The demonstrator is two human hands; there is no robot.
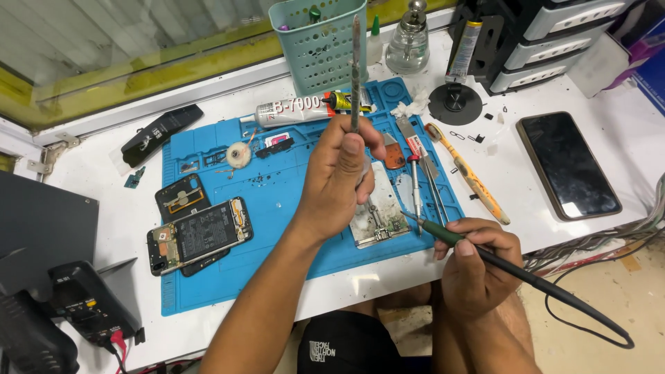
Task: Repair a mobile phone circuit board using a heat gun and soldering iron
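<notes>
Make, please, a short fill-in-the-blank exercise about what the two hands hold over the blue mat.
1. The right hand grips a green-tipped soldering iron with a black ____ trailing off the white table.
2. The left hand holds a thin metal rod pointing ____.
3. The opened phone with bare circuit parts lies on the ____ edge of the blue rubber mat.

Missing words: cable; upward; left
</notes>
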